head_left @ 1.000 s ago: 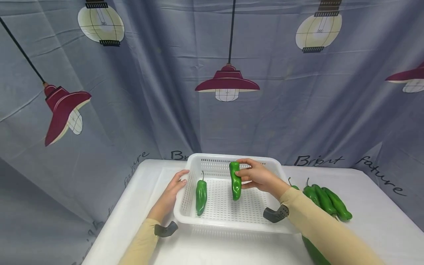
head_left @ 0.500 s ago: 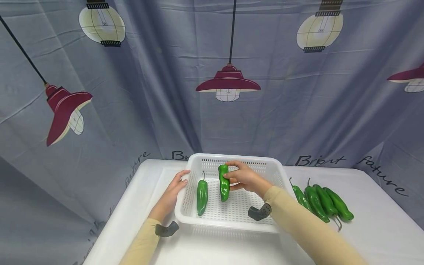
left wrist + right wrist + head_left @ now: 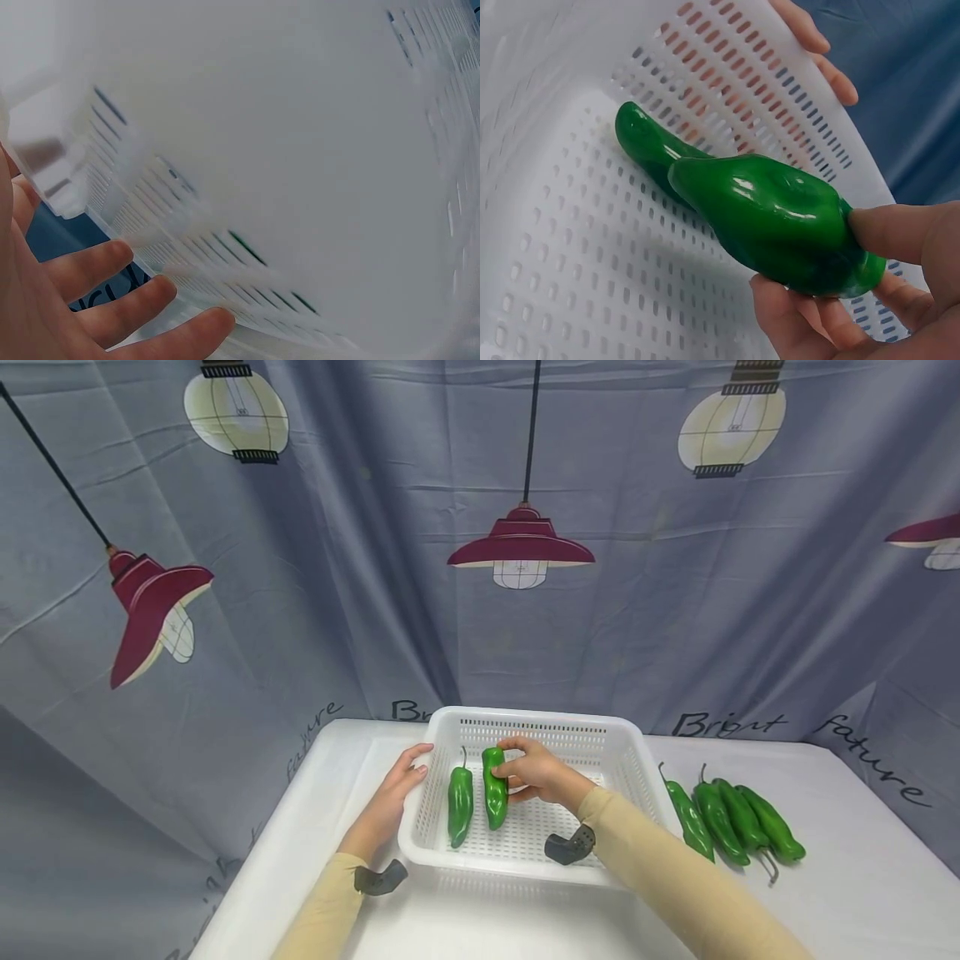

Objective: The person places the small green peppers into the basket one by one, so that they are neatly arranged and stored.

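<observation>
My right hand (image 3: 542,774) pinches a green pepper (image 3: 495,800) by its upper end, inside a white slotted plastic basket (image 3: 510,868). In the right wrist view the thumb lies on one side of that pepper and the fingers on the other. Another green pepper (image 3: 461,807), with a long stem, lies along the basket's left side, parallel to the held one. My left hand (image 3: 390,799) is at the basket's left wall. Its fingers (image 3: 150,311) reach fairly straight along the outside of the slotted wall in the left wrist view.
Several green peppers (image 3: 742,818) lie side by side on the white table (image 3: 480,918), right of the basket. A grey-blue curtain (image 3: 360,635) printed with lamps hangs behind the table. My right forearm crosses the basket's front right corner.
My right hand has carried its pepper leftward and down, from the middle of the basket to beside the lying pepper. The left hand stays at the basket's left wall.
</observation>
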Motion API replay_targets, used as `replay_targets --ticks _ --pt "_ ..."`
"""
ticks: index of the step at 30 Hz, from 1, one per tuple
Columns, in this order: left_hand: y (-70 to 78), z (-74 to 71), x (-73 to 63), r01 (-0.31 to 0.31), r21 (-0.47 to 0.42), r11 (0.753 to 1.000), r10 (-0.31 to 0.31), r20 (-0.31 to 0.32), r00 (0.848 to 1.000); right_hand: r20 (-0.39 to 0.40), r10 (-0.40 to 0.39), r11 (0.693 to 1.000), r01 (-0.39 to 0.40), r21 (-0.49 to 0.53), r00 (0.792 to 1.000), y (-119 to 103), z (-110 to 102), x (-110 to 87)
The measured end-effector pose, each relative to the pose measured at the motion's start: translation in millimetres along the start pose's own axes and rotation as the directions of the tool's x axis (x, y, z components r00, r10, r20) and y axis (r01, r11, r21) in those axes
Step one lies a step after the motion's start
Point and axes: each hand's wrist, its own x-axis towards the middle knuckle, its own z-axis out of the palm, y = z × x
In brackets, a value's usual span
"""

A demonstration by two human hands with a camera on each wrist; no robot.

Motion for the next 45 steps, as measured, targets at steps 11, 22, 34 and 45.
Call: replay_targets --ticks 11,22,34,45 --pt "1.3 -0.3 -0.7 0.002 0.002 1.000 -0.002 0.002 1.000 0.070 0.060 0.997 -0.063 0.039 0.996 8.4 1.8 5.7" --pt "1.1 -0.4 0.0 0.008 0.006 1.000 -0.008 -0.005 1.000 0.057 0.071 0.997 -0.071 -0.003 0.996 11.9 3.1 8.8" --pt "-1.5 -3.5 0.7 -0.006 -0.020 1.000 0.007 0.040 0.999 0.062 0.101 0.995 -0.101 -0.007 0.993 14.7 4.6 7.7" --pt "-0.6 -2.9 0.1 -0.017 -0.018 1.000 0.018 0.047 0.999 0.061 0.075 0.997 -0.073 -0.031 0.995 8.1 -1.0 0.7"
